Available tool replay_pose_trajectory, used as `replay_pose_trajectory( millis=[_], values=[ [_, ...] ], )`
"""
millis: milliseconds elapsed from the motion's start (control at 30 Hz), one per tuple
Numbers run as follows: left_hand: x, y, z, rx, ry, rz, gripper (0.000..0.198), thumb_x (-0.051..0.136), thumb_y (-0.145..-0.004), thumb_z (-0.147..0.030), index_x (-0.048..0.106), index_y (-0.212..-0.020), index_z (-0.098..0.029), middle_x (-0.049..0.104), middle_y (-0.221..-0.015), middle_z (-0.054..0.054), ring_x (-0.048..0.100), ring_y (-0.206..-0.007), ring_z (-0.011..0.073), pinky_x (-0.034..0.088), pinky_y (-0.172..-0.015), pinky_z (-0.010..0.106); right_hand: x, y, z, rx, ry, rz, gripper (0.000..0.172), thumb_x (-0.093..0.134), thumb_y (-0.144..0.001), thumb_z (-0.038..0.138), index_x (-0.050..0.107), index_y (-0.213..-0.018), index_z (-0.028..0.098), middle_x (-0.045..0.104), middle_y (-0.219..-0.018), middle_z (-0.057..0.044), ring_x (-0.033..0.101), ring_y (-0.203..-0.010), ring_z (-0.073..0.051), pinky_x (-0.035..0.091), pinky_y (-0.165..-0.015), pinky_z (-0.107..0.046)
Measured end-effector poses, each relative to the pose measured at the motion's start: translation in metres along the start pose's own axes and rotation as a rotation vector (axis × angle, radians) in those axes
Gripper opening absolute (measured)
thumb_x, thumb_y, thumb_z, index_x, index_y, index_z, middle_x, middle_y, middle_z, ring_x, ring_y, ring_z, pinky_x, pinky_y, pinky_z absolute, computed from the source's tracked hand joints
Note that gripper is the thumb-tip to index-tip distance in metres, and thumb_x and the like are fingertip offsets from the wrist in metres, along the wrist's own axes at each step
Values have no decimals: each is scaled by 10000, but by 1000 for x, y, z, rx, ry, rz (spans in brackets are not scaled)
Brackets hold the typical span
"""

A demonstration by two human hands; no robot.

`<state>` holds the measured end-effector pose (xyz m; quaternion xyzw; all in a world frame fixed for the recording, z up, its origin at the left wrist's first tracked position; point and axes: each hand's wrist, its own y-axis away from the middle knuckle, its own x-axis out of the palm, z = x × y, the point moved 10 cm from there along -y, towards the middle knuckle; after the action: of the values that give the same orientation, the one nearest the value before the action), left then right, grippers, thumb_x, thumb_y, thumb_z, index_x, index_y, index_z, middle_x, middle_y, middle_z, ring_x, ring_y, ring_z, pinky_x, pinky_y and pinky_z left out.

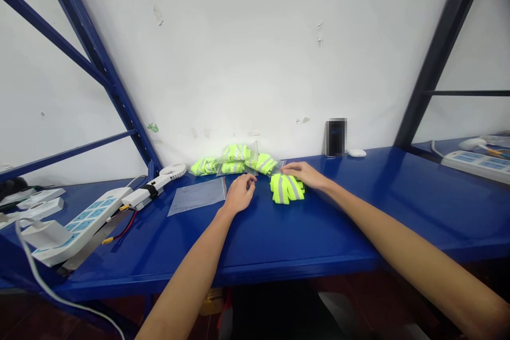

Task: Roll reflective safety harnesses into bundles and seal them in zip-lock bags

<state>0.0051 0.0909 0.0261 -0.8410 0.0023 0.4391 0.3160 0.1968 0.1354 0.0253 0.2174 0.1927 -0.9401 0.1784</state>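
A bundle of folded neon-yellow reflective strap (287, 189) with grey stripes lies on the blue table. My right hand (306, 174) is at its far right side, fingers stretched out over its back edge; I see nothing gripped in them. To the left of the bundle, my left hand (240, 193) rests on the tabletop with loosely bent, parted fingers and holds nothing visible. Beside it lies a flat clear zip bag (198, 196). Behind both hands, several clear bags with similar neon-yellow bundles (236, 154) are piled against the wall.
On the left are a white handheld fan (172, 171), a white power strip (83, 223) and a battery pack with wires (145, 195). A dark, partly blurred object (336, 138) leans on the wall near a small white case (356, 153). Blue shelf posts (119, 101) flank the table.
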Motion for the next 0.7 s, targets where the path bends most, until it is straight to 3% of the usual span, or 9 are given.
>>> replay_pose_trajectory(
  millis=[167,333,433,533,700],
  values=[
    [-12,10,-39,134,60,-39,200,461,-885,-228,595,-1032,-201,586,-1008,69,554,-997,215,428,-906,355,35,14,41,-232,130,92,339,523,-891,454,723,-1004,204,640,-1056,-68,587,-980,-230,417,-923,-369],
    [9,27,-76,287,83,146,400,628,-758,-225,568,-1154,-218,482,-1282,108,470,-1195,270,386,-1021,405,47,19,51,-298,65,44,378,404,-955,434,689,-947,186,668,-980,-57,593,-912,-211,432,-869,-342],
    [18,27,-74,269,74,185,519,645,-741,-231,526,-1245,-234,451,-1352,110,439,-1239,288,370,-1044,429,49,20,48,-308,99,128,348,456,-932,441,705,-955,200,688,-983,-48,592,-941,-229,415,-904,-356],
    [12,18,-63,201,133,144,459,590,-804,-257,523,-1258,-234,548,-1266,90,517,-1157,258,403,-1005,397,51,21,42,-289,69,221,357,472,-921,432,664,-1129,214,658,-1127,-54,570,-1049,-255,390,-963,-390],
    [-4,4,-25,-13,286,-1,349,547,-860,-341,569,-1184,-213,665,-1084,46,627,-927,206,474,-826,306,50,22,43,-303,52,209,574,524,-883,399,399,-1425,259,484,-1387,-72,447,-1254,-297,342,-1047,-466]
  ],
)
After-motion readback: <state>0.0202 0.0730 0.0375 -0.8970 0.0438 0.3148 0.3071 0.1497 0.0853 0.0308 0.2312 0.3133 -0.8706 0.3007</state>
